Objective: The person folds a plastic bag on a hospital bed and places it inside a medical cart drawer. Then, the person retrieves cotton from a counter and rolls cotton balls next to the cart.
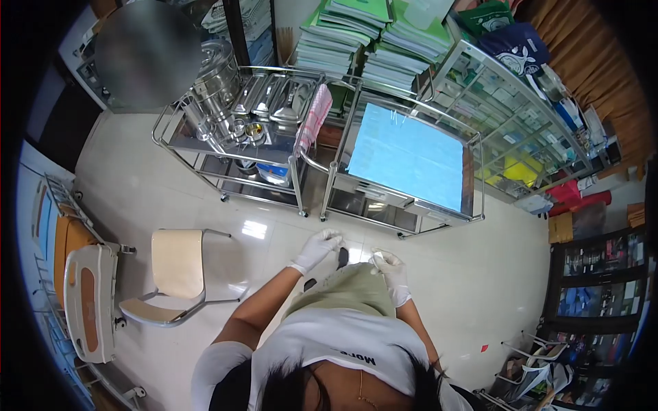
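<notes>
My left hand (318, 251), in a white glove, is in front of my body with its fingers bent together; what they hold, if anything, is too small to name. My right hand (391, 275), gloved too, is beside my green trousers, its fingers curled around something small and white that I cannot make out. Beyond my hands stands a metal trolley with a blue sheet (408, 154) on top. Left of it, a second steel trolley (271, 147) carries metal trays (293, 99), cylinders and small bowls. A pink checked cloth (315, 116) hangs over its right rail.
A cream chair (177, 264) stands at the left, near a bed end (91, 305). Stacked green books (394, 58) and a glass cabinet (507, 120) are behind the trolleys. Dark shelves (600, 301) line the right. A red scrap (484, 348) lies on the floor.
</notes>
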Available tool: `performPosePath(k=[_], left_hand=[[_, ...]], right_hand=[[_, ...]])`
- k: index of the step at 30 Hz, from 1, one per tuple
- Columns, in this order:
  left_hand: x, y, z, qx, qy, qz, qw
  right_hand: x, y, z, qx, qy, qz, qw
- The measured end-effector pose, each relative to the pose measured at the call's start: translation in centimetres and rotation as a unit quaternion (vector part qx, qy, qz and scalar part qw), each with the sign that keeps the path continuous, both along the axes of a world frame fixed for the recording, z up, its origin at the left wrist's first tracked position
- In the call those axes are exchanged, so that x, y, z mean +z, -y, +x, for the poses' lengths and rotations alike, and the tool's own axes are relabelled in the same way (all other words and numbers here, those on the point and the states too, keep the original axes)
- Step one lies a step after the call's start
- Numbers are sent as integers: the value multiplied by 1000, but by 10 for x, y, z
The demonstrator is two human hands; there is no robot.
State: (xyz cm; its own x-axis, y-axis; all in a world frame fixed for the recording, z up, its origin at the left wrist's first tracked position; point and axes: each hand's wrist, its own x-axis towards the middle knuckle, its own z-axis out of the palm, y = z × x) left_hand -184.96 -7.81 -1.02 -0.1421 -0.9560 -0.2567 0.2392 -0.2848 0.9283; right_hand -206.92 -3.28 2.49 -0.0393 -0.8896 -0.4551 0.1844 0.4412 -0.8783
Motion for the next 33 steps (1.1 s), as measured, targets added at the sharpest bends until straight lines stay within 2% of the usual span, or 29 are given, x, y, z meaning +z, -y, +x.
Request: performPosePath(k=[5, 10, 13, 15, 21, 25, 31, 33], left_hand=[[42, 18, 12, -16, 82, 58, 995], [71, 56, -9, 35, 171, 87, 981], [64, 85, -29, 57, 168, 89, 980], [56, 99, -42, 35, 162, 63, 984], [66, 113, -67, 74, 91, 71, 991], [50, 104, -62, 150, 121, 101, 976], [75, 104, -56, 233, 143, 109, 956], [74, 105, -51, 254, 128, 91, 954]], right_hand=[[-23, 26, 2, 53, 31, 20, 998], [-41, 86, -9, 77, 58, -10, 995], [-42, 128, -26, 108, 60, -54, 991], [-27, 152, -38, 82, 32, -22, 996], [-38, 209, -71, 118, 35, 9, 992], [-25, 240, -71, 142, 61, 4, 988], [-14, 278, -45, 196, 102, 1, 975], [-6, 298, -29, 247, 112, -19, 962]])
